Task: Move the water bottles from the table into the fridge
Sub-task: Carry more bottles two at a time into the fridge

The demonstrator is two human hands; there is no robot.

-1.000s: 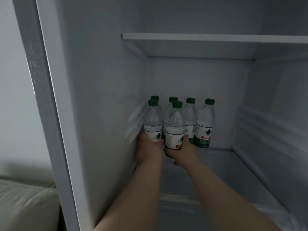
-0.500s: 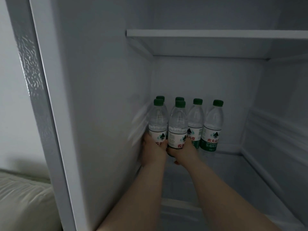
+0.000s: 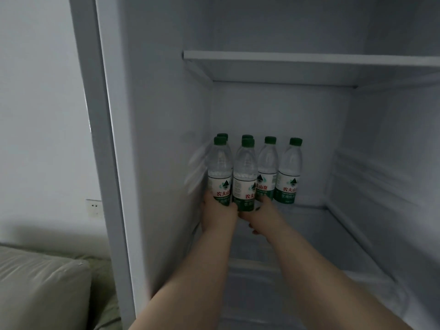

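Several clear water bottles with green caps and green-and-white labels stand upright at the back left of the fridge shelf (image 3: 328,236). My left hand (image 3: 217,216) grips the base of the front left bottle (image 3: 220,172), close to the fridge's left wall. Beside it, my right hand (image 3: 260,214) holds the base of the front middle bottle (image 3: 245,177). Whether these two rest on the shelf is hidden by my hands. Two more bottles (image 3: 289,172) stand free to the right, and two caps show behind the front pair.
An upper shelf (image 3: 309,59) spans the fridge above the bottles. The fridge's left wall (image 3: 162,163) and front frame stand at my left. Outside it are a grey-green sofa cushion (image 3: 40,289) at lower left and a wall socket (image 3: 94,208).
Both hands have pushed their two bottles deeper toward the back row. The view has shifted so the fridge sits further right.
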